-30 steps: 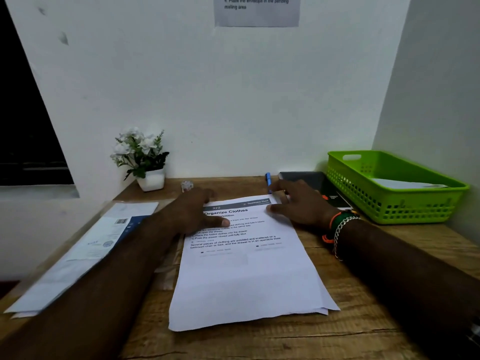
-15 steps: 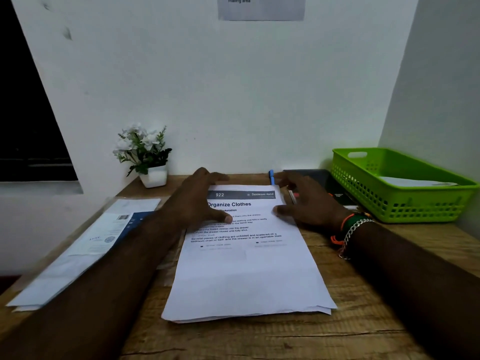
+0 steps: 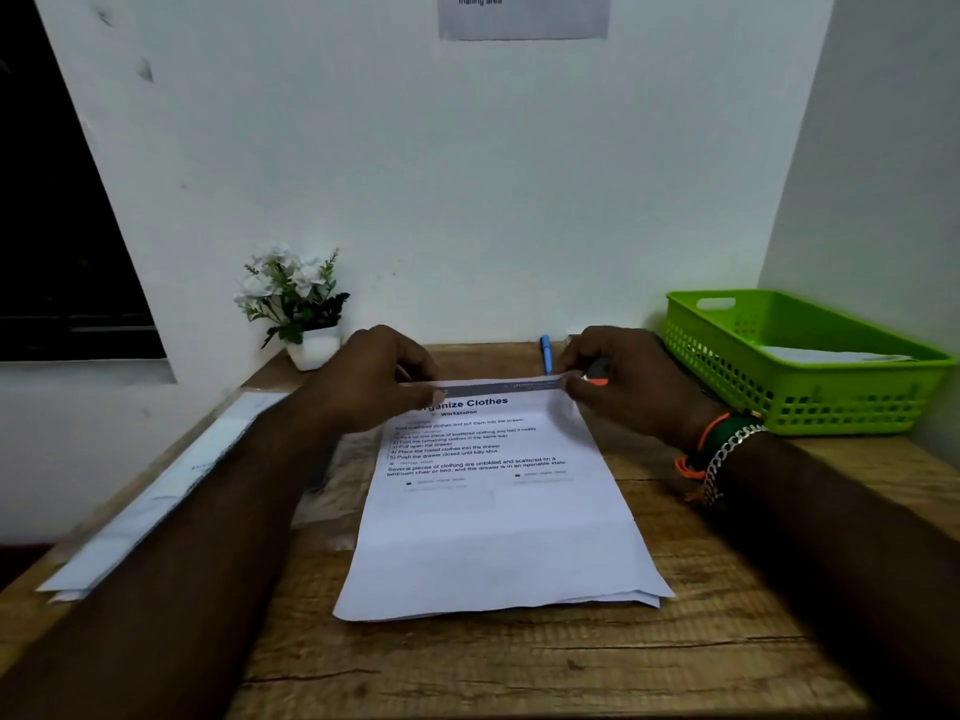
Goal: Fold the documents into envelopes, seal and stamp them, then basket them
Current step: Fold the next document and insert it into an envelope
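Note:
A stack of white printed documents (image 3: 498, 532) lies on the wooden table in front of me, headed "Organize Clothes". My left hand (image 3: 371, 379) pinches the far left corner of the top sheet, and my right hand (image 3: 623, 379) pinches its far right corner. The sheet's far edge is lifted off the stack. Several white envelopes (image 3: 156, 501) lie along the table's left edge, partly behind my left arm. A green plastic basket (image 3: 800, 402) stands at the right with a white envelope (image 3: 831, 354) inside.
A small potted plant with white flowers (image 3: 298, 309) stands at the back left against the wall. A blue pen (image 3: 545, 353) lies behind the documents. A dark object sits behind my right hand, mostly hidden. A paper notice (image 3: 522, 15) hangs on the wall.
Both hands went from lying flat on the top sheet to pinching its far corners. The sheet's far edge has risen off the stack.

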Tool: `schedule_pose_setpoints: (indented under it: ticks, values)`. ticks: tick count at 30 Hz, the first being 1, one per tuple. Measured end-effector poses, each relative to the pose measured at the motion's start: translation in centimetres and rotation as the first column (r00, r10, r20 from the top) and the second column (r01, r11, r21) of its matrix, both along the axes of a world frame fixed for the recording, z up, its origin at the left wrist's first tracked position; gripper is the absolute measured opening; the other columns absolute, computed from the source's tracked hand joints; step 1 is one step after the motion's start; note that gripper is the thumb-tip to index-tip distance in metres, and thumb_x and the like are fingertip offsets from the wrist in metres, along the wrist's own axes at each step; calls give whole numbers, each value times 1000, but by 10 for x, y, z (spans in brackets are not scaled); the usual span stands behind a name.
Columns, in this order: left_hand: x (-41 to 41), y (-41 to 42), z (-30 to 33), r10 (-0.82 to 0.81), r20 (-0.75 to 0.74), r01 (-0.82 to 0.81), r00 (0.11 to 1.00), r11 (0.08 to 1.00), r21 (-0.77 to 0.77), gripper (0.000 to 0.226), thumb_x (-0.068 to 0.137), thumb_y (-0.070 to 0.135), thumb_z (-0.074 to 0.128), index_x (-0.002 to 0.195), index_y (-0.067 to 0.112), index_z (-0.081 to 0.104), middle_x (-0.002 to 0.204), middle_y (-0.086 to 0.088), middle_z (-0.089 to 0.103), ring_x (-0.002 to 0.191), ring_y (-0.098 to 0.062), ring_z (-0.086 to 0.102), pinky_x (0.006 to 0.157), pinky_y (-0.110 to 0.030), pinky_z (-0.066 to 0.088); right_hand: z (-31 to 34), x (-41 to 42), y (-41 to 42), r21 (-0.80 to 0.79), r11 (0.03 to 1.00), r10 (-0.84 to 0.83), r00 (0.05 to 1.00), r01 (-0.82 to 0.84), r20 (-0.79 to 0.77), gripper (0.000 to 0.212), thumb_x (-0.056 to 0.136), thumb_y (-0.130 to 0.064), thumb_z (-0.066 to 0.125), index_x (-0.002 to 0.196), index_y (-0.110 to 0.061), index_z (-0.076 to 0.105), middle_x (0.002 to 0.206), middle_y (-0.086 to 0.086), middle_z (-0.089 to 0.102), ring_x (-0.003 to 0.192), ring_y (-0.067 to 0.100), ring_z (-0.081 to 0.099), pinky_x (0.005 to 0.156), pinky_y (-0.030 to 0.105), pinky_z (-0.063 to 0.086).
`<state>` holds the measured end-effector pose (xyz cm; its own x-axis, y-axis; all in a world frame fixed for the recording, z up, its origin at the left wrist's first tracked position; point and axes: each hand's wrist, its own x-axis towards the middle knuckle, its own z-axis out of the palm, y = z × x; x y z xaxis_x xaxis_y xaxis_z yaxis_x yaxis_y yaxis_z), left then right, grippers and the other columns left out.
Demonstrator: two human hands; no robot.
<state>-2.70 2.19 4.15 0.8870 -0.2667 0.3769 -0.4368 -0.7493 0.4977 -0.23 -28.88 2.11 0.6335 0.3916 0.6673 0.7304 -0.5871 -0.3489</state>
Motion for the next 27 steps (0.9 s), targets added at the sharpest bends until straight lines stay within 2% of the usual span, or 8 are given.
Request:
schedule_pose_setpoints:
  ticks: [7, 9, 11, 13, 17, 22, 24, 27]
  values:
    - [0, -10, -10, -68, -77, 76, 995, 990, 118, 12, 85, 22, 84, 96, 27, 83, 89, 14, 79, 80, 7, 71, 71, -15, 51, 4, -4, -9, -182, 982, -63, 997, 54, -42, 18, 69, -12, 74, 79, -26, 75, 81, -4, 69, 78, 15, 66, 74, 41, 55]
    - [-5, -13, -9, -88, -130, 104, 988, 987, 123, 17, 84, 39, 84, 97, 28, 84, 92, 15, 79, 85, 7, 71, 73, -14, 52, 6, -7, -8, -262, 965, -45, 995, 21, -85, 16, 67, -20, 73, 81, -25, 75, 86, -5, 70, 83, 15, 65, 78, 43, 54]
    - [-10, -18, -8, -62, -148, 87, 987, 981, 171, 45, 75, 65, 76, 105, 32, 82, 104, 20, 77, 97, 7, 68, 84, -17, 53, 9, -9, -6, -339, 941, -38, 992, -6, -123, 24, 63, -37, 63, 82, -26, 74, 89, -6, 69, 86, 15, 65, 79, 43, 54]
    - [-13, -22, -9, -33, -170, 72, 985, 971, 229, 63, 70, 76, 67, 116, 35, 78, 118, 24, 71, 110, 6, 62, 95, -21, 48, 12, -9, -6, -385, 923, -40, 989, -19, -145, 32, 60, -45, 58, 82, -27, 72, 89, -6, 67, 86, 14, 63, 78, 43, 54]
    - [-11, -26, -15, -21, -187, 81, 982, 945, 317, 51, 87, 56, 72, 132, 31, 70, 141, 17, 61, 129, -2, 53, 101, -19, 36, 10, -10, -6, -438, 898, -68, 977, -29, -203, 39, 57, -54, 55, 82, -29, 72, 86, -5, 65, 78, 6, 59, 74, 35, 51]
    - [-6, -30, -25, -2, -164, 59, 986, 937, 344, 47, 95, 46, 68, 139, 32, 63, 139, 10, 56, 132, -9, 48, 105, -22, 35, 5, -11, 2, -417, 908, -77, 962, -41, -262, 33, 70, -43, 72, 101, -30, 76, 94, -21, 61, 86, 0, 58, 74, 18, 42]
    - [-4, -31, -28, -1, -154, 53, 988, 939, 340, 46, 96, 44, 67, 139, 32, 62, 138, 9, 56, 131, -10, 48, 107, -23, 36, -1, -11, 10, -429, 902, -71, 971, -36, -230, 38, 81, -36, 78, 117, -29, 72, 109, -21, 63, 99, 2, 60, 81, 11, 40]
    - [-4, -35, -29, -9, -146, 61, 989, 933, 353, 44, 98, 38, 65, 141, 30, 60, 140, 9, 54, 131, -10, 48, 104, -21, 35, -9, -14, 25, -487, 873, -91, 979, -10, -183, 45, 91, -49, 67, 132, -30, 65, 134, -10, 64, 125, 11, 56, 106, 26, 43]
